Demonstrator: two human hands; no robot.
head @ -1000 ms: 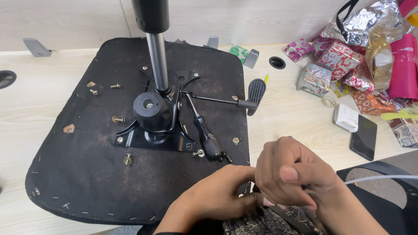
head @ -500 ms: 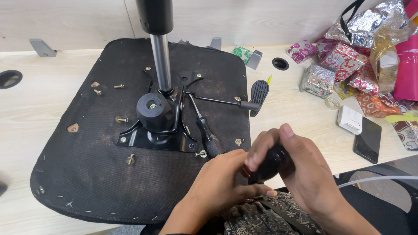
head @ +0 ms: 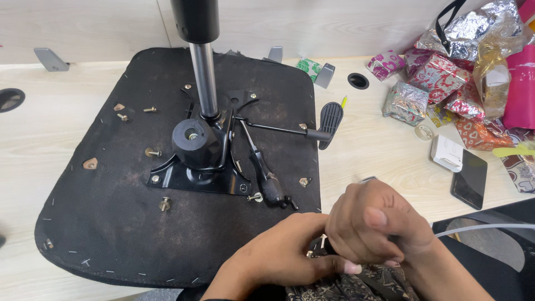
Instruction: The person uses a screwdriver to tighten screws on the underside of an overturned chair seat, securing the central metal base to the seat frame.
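Head view: at lower right of the frame, the right hand (head: 379, 226) has closed over the small dark tool it showed half a second ago, now hidden. The left hand (head: 290, 259) pinches beneath it, beside the upturned black chair seat (head: 111, 223) on the pale wooden desk (head: 384, 150).

Our two bare hands, seen from above

We wore no gloves, rings or watch on our left hand (head: 278, 259) or right hand (head: 373, 228); dark patterned fabric covered us below the wrists.
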